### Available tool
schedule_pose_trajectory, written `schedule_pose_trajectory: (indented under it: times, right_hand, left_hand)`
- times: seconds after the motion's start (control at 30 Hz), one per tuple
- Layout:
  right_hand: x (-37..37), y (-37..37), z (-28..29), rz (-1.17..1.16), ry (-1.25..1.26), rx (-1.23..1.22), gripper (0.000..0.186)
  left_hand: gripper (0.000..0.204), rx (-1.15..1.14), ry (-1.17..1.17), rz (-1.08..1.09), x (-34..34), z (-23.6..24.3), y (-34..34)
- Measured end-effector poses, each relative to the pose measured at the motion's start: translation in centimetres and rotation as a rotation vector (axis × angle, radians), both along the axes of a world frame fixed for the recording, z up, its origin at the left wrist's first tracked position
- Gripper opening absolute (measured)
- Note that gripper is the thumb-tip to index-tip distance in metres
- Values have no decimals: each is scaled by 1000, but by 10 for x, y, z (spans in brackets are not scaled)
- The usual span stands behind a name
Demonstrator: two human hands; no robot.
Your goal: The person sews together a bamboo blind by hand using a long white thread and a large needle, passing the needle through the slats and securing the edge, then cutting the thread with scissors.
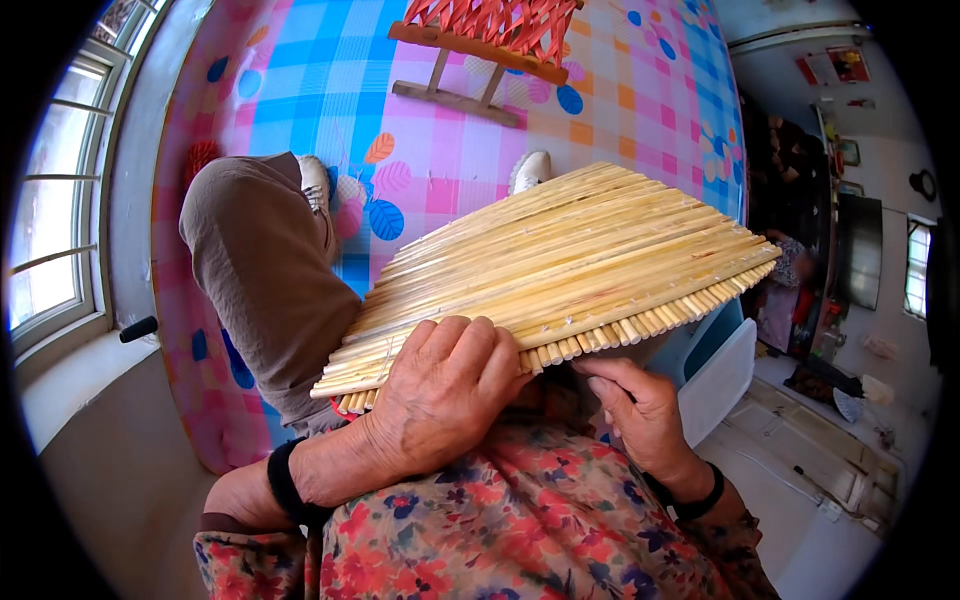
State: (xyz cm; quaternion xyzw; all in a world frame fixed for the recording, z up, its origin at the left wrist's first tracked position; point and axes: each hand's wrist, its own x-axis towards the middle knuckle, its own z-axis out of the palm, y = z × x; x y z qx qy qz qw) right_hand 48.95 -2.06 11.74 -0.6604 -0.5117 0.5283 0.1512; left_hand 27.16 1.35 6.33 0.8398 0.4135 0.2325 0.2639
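Note:
A stiff panel of pale yellow stalks (560,250), laid side by side in two layers and stitched with small thread knots, rests tilted across my lap. My left hand (440,385) is closed over its near edge, fingers on the top face. Under the same edge, further right, my right hand (640,405) has thumb and forefinger drawn together close to the stalk ends. Whatever lies in that pinch is hidden or too small to name. Cut round ends of the lower layer (600,338) stick out along the near right edge.
Ahead stands a wooden frame (480,50) strung with red strips. A checked, leaf-printed cover (420,160) spreads beneath my legs. Right of me are a blue and white plastic container (718,380) and, beyond, another person (790,262). A barred window (55,200) is on the left.

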Motion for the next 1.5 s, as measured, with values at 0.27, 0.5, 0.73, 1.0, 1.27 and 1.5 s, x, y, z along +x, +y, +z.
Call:
schedule_pose_trajectory:
  times: [0.27, 0.5, 0.73, 1.0, 1.27, 1.5]
  right_hand:
    - [-4, 5, 2, 13, -14, -13, 18]
    - [-5, 11, 4, -32, -10, -98, 16]
    - [-6, 10, 0, -18, -19, -80, 16]
    - [-11, 13, -3, -35, -7, -76, 9]
    - [-17, 11, -6, -109, 54, -96, 11]
    - [-12, 12, -14, -16, 40, 120, 10]
  left_hand:
    - [37, 3, -51, -63, -4, -2, 1]
    - [22, 88, -95, -59, -3, -6, 1]
    - [34, 72, -54, -86, -6, -4, 2]
    - [35, 68, -37, -117, -9, -1, 4]
    - [36, 83, -36, -119, -8, 0, 5]
    - [35, 59, -17, -133, -9, 4, 7]
